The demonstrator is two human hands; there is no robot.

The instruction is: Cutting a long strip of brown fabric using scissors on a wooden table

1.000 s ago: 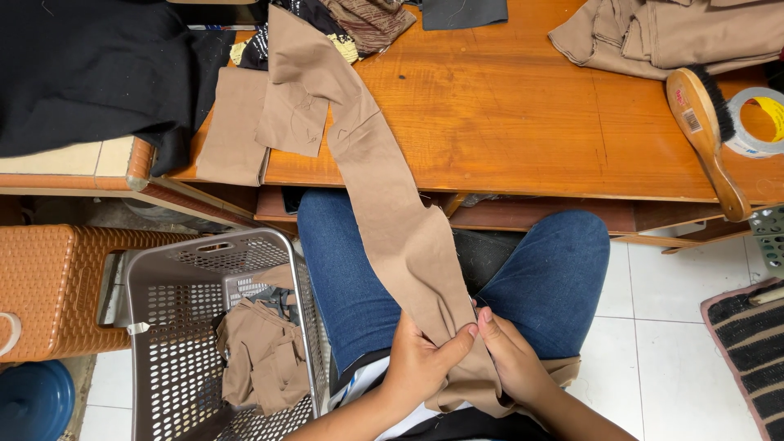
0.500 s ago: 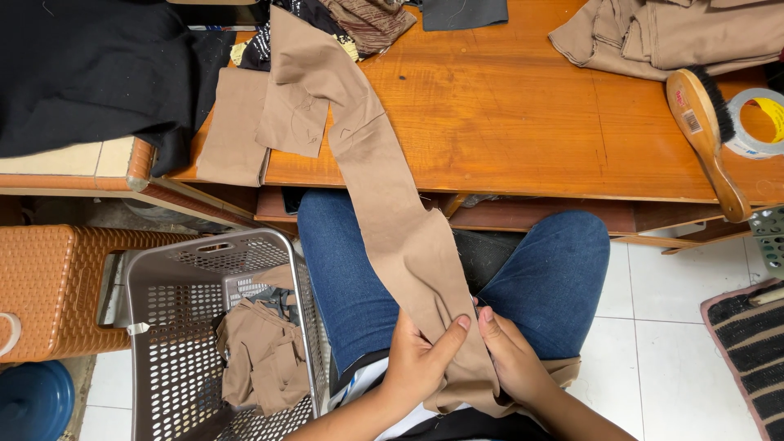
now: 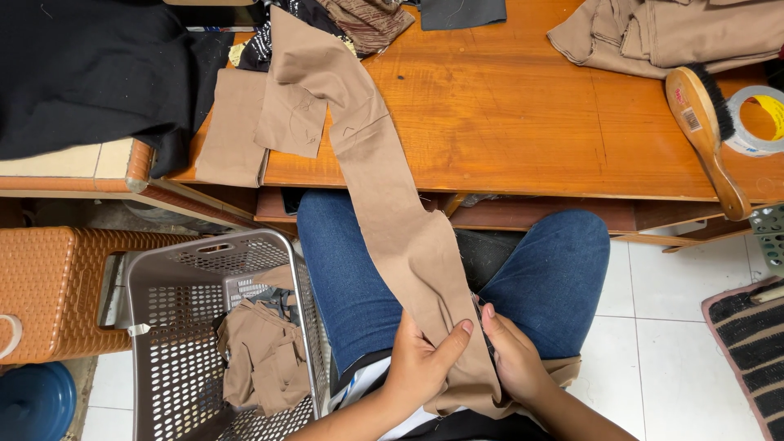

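A long tan fabric piece [image 3: 384,204] runs from the wooden table [image 3: 523,114] down over my lap in blue jeans. My left hand [image 3: 420,363] grips its lower end, thumb pressed across the cloth. My right hand [image 3: 514,359] holds the same end from the right side, fingers curled against the fabric's edge. Both hands sit close together above my thighs. The bottom of the cloth bunches under my palms.
A grey perforated basket [image 3: 163,327] with tan cloth stands at my left, beside an orange woven stool [image 3: 49,286]. Black fabric [image 3: 82,65] lies top left. More tan garments [image 3: 678,33], a wooden brush [image 3: 706,131] and a tape roll [image 3: 759,118] rest on the table's right.
My left thumb has shifted slightly across the cloth and the fabric's lower end has been drawn a little tighter. Everything else stays put.
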